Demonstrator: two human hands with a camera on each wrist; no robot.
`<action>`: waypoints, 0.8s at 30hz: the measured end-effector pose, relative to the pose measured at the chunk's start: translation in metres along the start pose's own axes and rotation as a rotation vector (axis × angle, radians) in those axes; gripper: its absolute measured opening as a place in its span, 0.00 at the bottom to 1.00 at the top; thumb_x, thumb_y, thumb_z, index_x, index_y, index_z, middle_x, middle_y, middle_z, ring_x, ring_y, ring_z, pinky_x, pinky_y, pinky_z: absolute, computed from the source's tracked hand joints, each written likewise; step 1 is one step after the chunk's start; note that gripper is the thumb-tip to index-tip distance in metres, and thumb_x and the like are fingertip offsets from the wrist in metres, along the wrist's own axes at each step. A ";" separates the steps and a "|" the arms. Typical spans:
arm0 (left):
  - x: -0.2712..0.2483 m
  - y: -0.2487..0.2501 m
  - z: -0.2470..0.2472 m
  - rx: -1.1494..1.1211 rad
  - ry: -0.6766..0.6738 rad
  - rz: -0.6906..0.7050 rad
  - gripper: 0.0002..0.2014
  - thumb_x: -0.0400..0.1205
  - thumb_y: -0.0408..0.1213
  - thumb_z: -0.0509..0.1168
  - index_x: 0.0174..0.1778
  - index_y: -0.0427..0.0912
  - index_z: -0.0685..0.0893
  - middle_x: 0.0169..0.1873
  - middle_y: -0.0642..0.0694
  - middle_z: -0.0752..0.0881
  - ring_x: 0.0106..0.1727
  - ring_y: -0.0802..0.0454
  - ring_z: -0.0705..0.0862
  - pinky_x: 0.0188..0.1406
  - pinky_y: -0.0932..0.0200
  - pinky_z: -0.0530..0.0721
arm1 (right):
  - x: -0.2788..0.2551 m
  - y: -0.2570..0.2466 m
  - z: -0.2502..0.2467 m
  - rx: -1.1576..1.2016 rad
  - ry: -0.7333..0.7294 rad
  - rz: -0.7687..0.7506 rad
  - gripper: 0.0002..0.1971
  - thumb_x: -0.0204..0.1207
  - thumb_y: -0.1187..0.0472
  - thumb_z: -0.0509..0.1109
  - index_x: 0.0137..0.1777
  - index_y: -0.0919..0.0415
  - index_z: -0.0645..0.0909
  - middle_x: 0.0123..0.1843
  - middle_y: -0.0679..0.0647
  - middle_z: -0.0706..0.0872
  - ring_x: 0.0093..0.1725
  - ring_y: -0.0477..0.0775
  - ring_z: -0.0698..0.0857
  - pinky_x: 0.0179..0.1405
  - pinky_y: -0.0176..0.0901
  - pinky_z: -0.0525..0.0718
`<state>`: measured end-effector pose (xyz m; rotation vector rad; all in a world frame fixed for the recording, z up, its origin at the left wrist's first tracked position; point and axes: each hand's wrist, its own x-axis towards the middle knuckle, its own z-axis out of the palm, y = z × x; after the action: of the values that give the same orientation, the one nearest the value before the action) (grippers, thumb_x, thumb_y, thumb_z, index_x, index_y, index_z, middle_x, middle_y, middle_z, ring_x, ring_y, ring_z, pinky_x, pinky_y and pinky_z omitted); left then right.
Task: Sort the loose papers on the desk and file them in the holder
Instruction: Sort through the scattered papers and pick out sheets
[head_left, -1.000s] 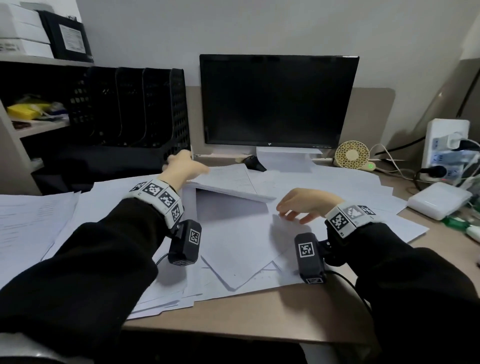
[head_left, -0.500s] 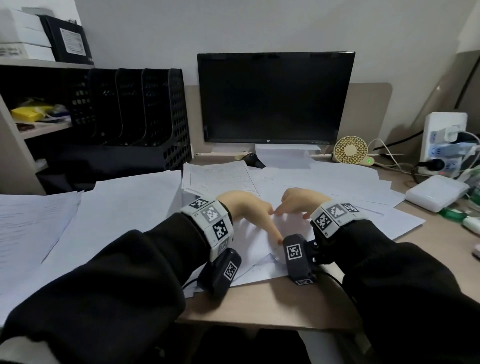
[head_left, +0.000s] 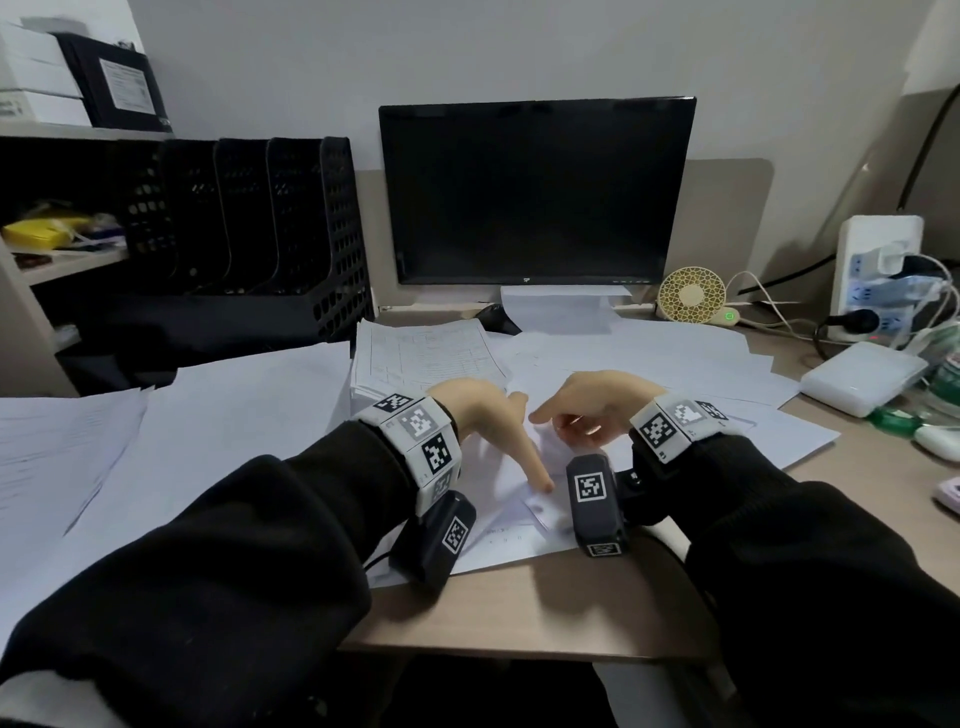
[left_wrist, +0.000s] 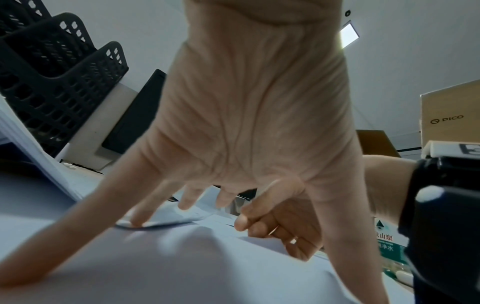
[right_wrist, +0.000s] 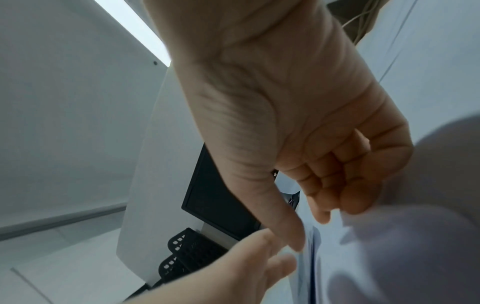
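Left hand: the left hand (head_left: 485, 415) is spread out on the loose papers (head_left: 519, 483) near the front of the desk (head_left: 519, 613); its fingers (left_wrist: 135, 218) are straight and apart, and the tips press down on a sheet
Left thumb: it points back toward the person and its tip rests on the paper
Right hand: the right hand (head_left: 592, 410) is just beside the left one, on the same papers; its fingers (right_wrist: 322, 214) are curled in, and the thumb and fingertips touch the edge of a sheet; I cannot tell if they really pinch it
Hands together: the fingertips of the two hands are very close, almost touching
Loose papers: white sheets lie all over the middle of the desk, one on top of another, and some are crooked
Printed stack: a pile of pages with tables (head_left: 426, 358) sits just behind the left hand
Left papers: big plain sheets (head_left: 208, 415) cover the left part of the desk
Holder: the black file holder (head_left: 249, 234) stands at the back left, next to the monitor, well apart from the hands; its slots look dark and I cannot tell what is in them
Monitor: the monitor (head_left: 535, 192) is dark and stands at the back, behind the papers
Other things: a small round fan (head_left: 691, 299), a white box (head_left: 862, 376) and a power strip (head_left: 878, 275) with cables are on the right
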<state>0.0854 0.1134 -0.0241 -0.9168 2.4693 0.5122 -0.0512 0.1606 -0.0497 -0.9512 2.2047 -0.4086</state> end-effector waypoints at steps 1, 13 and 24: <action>0.001 0.000 0.001 0.005 0.010 0.002 0.61 0.66 0.56 0.79 0.84 0.53 0.42 0.84 0.45 0.51 0.79 0.35 0.64 0.38 0.47 0.86 | 0.002 0.000 -0.001 0.040 -0.016 0.001 0.16 0.67 0.51 0.75 0.45 0.63 0.78 0.40 0.60 0.77 0.41 0.60 0.76 0.50 0.48 0.80; 0.011 -0.001 0.002 0.025 -0.030 -0.012 0.71 0.62 0.58 0.80 0.80 0.55 0.26 0.84 0.51 0.34 0.84 0.37 0.51 0.59 0.39 0.83 | -0.016 0.004 -0.007 0.241 0.118 -0.107 0.03 0.75 0.69 0.65 0.41 0.64 0.75 0.26 0.56 0.70 0.23 0.50 0.62 0.20 0.35 0.60; -0.040 -0.035 -0.057 -0.020 0.467 0.032 0.03 0.79 0.30 0.64 0.47 0.38 0.81 0.43 0.44 0.84 0.41 0.48 0.87 0.36 0.57 0.90 | -0.055 -0.008 -0.024 0.458 0.082 -0.355 0.18 0.85 0.46 0.56 0.60 0.60 0.77 0.46 0.56 0.93 0.37 0.49 0.86 0.33 0.38 0.77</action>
<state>0.1200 0.0813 0.0374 -1.1094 2.9002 0.3633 -0.0367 0.1955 -0.0023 -1.0742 1.8835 -1.0808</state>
